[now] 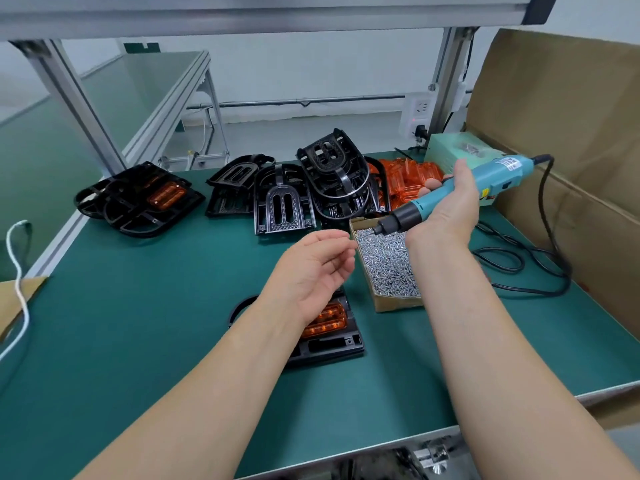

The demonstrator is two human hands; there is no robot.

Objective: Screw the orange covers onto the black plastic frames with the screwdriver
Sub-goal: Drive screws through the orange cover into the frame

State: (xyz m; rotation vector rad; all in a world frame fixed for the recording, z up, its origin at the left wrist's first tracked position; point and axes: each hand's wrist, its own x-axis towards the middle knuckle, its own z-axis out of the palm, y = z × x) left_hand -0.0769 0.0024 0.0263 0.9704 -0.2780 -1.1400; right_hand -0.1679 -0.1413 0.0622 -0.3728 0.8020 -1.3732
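Green bench [138,341], black frames [284,202], screw box [398,304] (cardboard)

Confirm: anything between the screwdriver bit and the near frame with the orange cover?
Yes: the left hand hangs over the black frame, hiding part of its orange cover. The right hand holds the electric screwdriver with its bit at the box of screws, just right of the left hand. Otherwise nothing visible is in the way.
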